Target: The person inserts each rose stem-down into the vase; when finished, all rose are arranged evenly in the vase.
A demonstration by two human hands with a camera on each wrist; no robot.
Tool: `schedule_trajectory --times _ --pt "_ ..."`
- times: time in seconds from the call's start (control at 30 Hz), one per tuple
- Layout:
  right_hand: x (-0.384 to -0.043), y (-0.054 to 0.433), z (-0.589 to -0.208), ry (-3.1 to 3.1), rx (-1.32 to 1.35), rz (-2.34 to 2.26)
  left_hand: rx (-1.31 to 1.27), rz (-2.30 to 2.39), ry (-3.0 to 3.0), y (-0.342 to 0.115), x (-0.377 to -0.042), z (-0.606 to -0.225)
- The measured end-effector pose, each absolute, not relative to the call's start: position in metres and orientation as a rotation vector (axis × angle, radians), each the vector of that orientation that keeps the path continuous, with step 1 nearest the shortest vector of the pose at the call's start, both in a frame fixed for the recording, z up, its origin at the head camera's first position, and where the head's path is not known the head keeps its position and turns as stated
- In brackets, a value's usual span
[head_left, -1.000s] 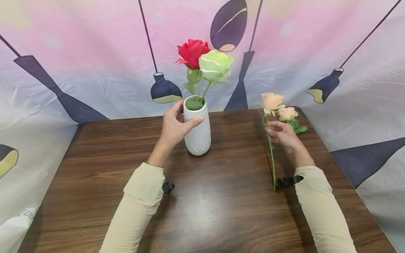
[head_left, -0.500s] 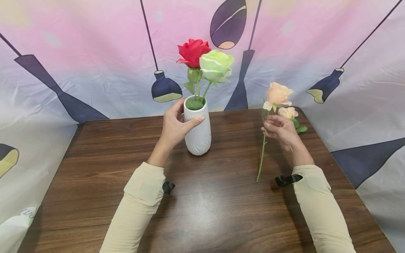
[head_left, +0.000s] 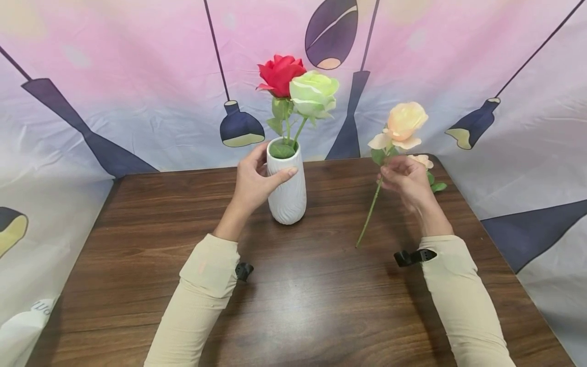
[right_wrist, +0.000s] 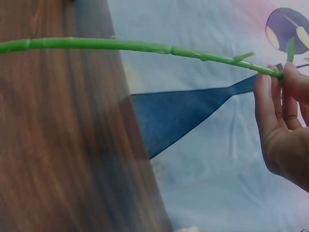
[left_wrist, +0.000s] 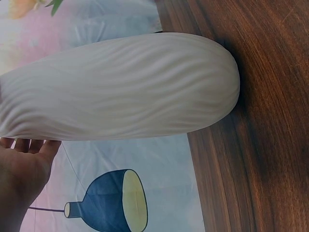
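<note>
A white ribbed vase stands upright on the table, with a red rose and a pale green rose in it. My left hand grips the vase near its rim, thumb across the front; the left wrist view shows the vase's wavy side. To the right, my right hand pinches a peach rose by its stem just under the leaves. Its bloom points up and the bare stem slants down to the left, above the table. A second peach rose lies partly hidden behind that hand.
The brown wooden table reaches back to a printed cloth backdrop. Green leaves of the second rose show at the table's right back corner. A white bag-like thing lies at the lower left edge.
My right hand has raised the peach rose, and its stem's lower end has swung up and to the left. The left hand and the vase have stayed in place.
</note>
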State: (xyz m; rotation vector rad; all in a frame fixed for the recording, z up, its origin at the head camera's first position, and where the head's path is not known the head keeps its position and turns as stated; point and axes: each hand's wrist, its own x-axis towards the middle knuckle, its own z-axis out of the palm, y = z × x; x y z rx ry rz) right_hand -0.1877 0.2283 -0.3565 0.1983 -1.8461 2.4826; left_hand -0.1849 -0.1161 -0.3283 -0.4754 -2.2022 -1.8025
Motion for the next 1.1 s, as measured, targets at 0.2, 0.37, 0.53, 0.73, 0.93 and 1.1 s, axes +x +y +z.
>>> schedule_trajectory --times 0.2,0.37,0.53,0.73,0.93,1.1 --pt "-0.19 0.218 -0.342 -1.688 0.216 2.475 -0.475 -1.806 -2.198 -0.116 -0.186 -0.329" --pt "-0.194 0.211 -0.327 -1.561 0.195 2.488 -0.482 -1.803 -2.196 -0.116 -0.186 -0.329" --pt "-0.197 0.205 -0.313 -1.428 0.191 2.577 -0.477 -1.81 -2.194 -0.116 -0.185 -0.328" --pt "-0.199 0.2 -0.304 -1.357 0.237 2.635 -0.477 -1.811 -2.189 -0.115 -0.186 -0.329" --pt "-0.2 0.196 -0.292 -1.259 0.277 2.652 -0.48 -1.814 -2.182 -0.115 -0.187 -0.329" --pt "-0.204 0.191 -0.278 -1.161 0.306 2.639 -0.483 -1.813 -2.183 -0.116 -0.186 -0.33"
